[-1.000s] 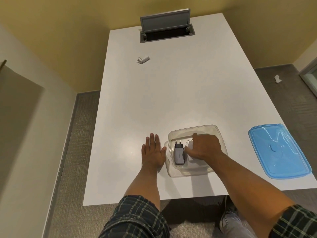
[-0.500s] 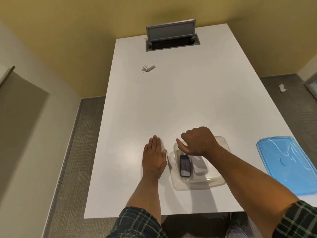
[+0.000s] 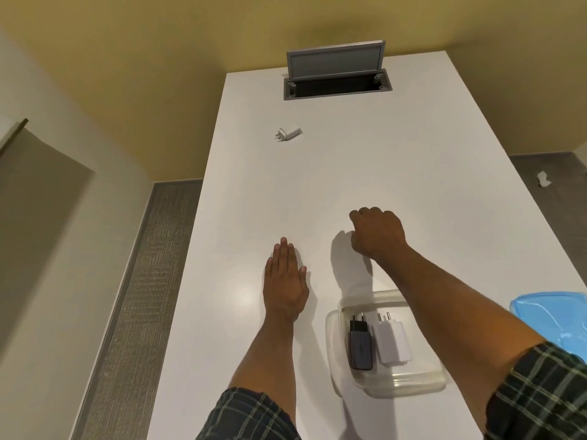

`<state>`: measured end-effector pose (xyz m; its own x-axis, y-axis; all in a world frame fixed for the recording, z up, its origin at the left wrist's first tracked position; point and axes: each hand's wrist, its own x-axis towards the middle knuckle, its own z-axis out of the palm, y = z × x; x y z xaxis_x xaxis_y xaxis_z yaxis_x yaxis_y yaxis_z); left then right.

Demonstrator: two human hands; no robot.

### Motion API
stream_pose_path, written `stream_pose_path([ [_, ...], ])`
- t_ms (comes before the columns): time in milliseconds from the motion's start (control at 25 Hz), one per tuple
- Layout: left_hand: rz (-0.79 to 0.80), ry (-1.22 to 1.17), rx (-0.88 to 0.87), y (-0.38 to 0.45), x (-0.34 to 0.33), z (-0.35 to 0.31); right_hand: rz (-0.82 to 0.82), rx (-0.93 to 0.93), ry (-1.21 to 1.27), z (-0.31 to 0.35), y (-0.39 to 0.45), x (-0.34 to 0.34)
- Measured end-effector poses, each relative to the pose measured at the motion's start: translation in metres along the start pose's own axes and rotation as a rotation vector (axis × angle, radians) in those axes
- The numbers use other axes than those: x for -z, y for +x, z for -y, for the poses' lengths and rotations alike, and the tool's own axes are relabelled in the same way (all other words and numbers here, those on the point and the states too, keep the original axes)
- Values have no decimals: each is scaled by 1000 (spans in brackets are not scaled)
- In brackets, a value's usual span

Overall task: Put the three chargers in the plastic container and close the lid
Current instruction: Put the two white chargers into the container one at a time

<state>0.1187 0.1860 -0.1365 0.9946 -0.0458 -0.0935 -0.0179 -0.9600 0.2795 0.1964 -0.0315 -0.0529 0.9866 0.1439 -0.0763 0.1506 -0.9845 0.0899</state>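
Observation:
A clear plastic container (image 3: 413, 381) stands near the table's front edge. Inside it lie a dark grey charger (image 3: 360, 346) and a white charger (image 3: 392, 341), side by side, prongs pointing away from me. A third white charger (image 3: 289, 134) lies far off on the table's left side. The blue lid (image 3: 552, 322) rests at the right edge, partly cut off. My left hand (image 3: 286, 281) lies flat on the table, left of the container. My right hand (image 3: 376, 233) hovers past the container with its fingers curled and nothing in it.
A grey cable hatch (image 3: 336, 77) with its flap raised sits in the white table (image 3: 381, 160) at the far end. Yellow walls and grey carpet surround the table. A scrap of white paper (image 3: 543, 179) lies on the floor at right.
My right hand left the white charger in the container, lifted out and moved forward over the table. The left hand stayed flat. The view tilted, so the container sits lower in frame.

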Motion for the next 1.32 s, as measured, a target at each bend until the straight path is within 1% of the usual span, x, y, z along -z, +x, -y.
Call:
stream_pose_path([
  [120, 17, -35, 4, 20, -4, 2, 33, 34, 24, 7, 30, -1],
  [240, 46, -46, 11, 42, -11, 6, 29, 87, 49, 14, 75, 6],
  [320, 18, -15, -10, 52, -15, 9, 21, 121, 30, 18, 102, 11],
  [440, -74, 7, -55, 62, -19, 11, 19, 141, 2, 23, 136, 13],
  [560, -125, -2, -46, 80, -21, 10, 29, 134, -14, 24, 162, 10],
  [800, -161, -7, 3, 119, -22, 6, 78, 105, 36, 25, 202, -1],
  [920, -171, -22, 55, 137, -24, 2, 139, 99, 50, 30, 221, -8],
  [1000, -175, -26, 96, 146, -24, 0, 151, 105, 48, 33, 234, -12],
  [1200, -181, -9, 123, 161, -27, -2, 163, 51, 179, 37, 274, -17],
  [1320, -182, 2, 139, 173, -29, -3, 173, 65, 197, 36, 304, -16],
])
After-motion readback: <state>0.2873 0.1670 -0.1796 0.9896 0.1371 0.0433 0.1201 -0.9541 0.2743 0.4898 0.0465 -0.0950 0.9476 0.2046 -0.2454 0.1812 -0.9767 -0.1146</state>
